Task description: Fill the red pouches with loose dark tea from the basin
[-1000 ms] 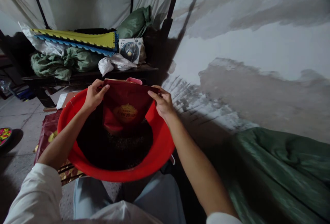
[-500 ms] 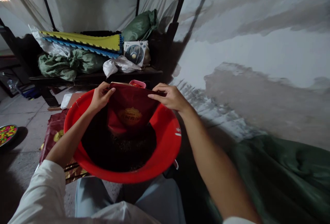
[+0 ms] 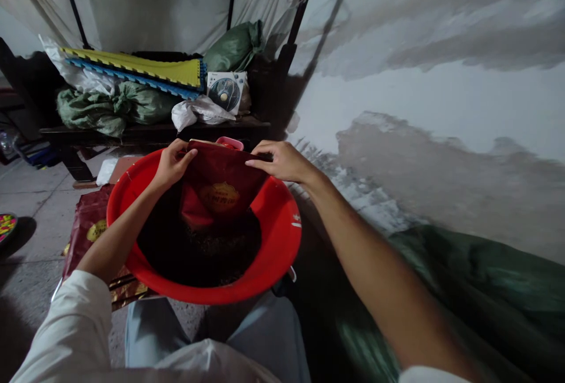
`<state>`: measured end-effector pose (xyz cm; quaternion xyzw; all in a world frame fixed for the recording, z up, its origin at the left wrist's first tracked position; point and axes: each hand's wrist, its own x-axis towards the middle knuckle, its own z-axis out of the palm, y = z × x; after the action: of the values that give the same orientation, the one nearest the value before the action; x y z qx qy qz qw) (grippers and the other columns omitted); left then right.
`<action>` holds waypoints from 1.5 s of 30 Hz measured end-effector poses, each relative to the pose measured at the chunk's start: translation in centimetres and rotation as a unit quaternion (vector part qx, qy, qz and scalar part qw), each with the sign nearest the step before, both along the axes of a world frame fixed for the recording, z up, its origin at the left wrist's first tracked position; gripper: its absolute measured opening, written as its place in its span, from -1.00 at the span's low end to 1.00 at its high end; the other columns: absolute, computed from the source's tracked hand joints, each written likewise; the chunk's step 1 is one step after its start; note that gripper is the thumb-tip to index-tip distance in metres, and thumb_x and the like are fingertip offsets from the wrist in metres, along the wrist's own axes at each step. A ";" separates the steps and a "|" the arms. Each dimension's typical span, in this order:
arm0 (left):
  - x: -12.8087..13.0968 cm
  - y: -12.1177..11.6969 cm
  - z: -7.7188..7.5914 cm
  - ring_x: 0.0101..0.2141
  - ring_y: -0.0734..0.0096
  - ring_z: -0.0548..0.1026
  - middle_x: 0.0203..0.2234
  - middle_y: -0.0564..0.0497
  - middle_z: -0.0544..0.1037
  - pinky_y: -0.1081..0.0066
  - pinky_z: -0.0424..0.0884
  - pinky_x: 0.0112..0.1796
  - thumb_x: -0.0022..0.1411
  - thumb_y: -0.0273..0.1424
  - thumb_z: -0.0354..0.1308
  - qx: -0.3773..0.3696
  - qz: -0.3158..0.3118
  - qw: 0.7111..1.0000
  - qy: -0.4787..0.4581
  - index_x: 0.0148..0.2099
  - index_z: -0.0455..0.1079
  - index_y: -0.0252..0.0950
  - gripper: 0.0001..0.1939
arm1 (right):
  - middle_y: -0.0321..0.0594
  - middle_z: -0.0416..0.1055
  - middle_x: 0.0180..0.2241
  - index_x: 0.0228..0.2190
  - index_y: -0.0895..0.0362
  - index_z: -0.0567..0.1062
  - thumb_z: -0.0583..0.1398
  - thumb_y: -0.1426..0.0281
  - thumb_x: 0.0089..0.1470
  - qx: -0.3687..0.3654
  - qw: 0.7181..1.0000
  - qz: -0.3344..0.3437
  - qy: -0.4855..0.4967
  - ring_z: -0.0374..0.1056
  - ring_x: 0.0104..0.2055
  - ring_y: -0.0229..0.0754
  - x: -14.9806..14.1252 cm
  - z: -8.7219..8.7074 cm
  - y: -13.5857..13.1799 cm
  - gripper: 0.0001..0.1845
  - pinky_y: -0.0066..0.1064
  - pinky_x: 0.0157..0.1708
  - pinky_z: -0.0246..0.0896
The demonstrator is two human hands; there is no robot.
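Note:
A dark red bag (image 3: 223, 180) with a gold emblem stands tilted inside a large red plastic basin (image 3: 282, 236). My left hand (image 3: 174, 165) pinches the bag's upper left corner, thumb on the near side. My right hand (image 3: 282, 160) grips its upper right corner between thumb and fingers. The bag's lower end rests on dark loose material (image 3: 207, 256) in the basin; I cannot tell what that material is. Just behind the bag's top edge shows part of a small pink container (image 3: 230, 143) with something red in it.
More dark red bags (image 3: 86, 227) lie left of the basin. A bowl of colourful pieces (image 3: 6, 227) sits on the floor at far left. Behind, a dark wooden bench (image 3: 150, 134) carries foam mats (image 3: 141, 68), sacks and a fan (image 3: 225, 92). Green sheeting (image 3: 477, 289) lies at right.
The view has shifted slightly, so the surroundings sit a little further left. My right hand has come slightly closer to the left one; both keep their hold on the bag.

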<state>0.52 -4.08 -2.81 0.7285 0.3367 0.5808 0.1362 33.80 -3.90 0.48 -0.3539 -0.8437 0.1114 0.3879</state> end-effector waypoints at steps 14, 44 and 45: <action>-0.2 0.6 -0.4 -0.32 0.38 0.39 -0.35 0.00 0.46 0.37 0.32 -0.25 0.34 -0.08 0.30 0.002 -0.006 1.000 -0.010 -0.28 0.46 -0.27 -0.65 | -0.17 0.72 -0.19 -0.32 0.00 0.77 0.51 0.22 0.09 0.025 0.999 -0.033 -0.014 0.60 -0.16 0.02 -3.1 0.9 0.3 -0.85 -0.12 -0.06 0.44; 0.1 -0.5 0.0 -0.39 0.41 0.49 -0.39 -0.01 0.61 0.41 0.41 -0.35 0.12 0.02 0.56 -0.134 -0.117 0.980 -0.088 -0.28 0.57 -0.33 -0.50 | -0.15 0.69 -0.15 -0.19 0.01 0.77 0.46 0.28 0.16 0.021 0.997 -0.004 -0.078 0.56 -0.14 0.01 -5.1 1.4 -0.1 -0.84 -0.11 -0.02 0.43; 0.2 -0.5 0.0 -0.39 0.42 0.49 -0.39 -0.02 0.62 0.41 0.40 -0.36 0.14 0.02 0.55 -0.134 -0.116 0.980 -0.085 -0.27 0.57 -0.33 -0.50 | -0.17 0.68 -0.16 -0.21 0.00 0.78 0.46 0.28 0.16 0.022 0.997 -0.003 -0.073 0.55 -0.14 0.00 -5.4 1.5 -0.2 -0.85 -0.11 -0.02 0.42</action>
<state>0.67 -4.57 -2.80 0.6857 0.3120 0.5702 0.3275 28.41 -4.11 1.96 -0.3554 -0.8709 0.0650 0.3331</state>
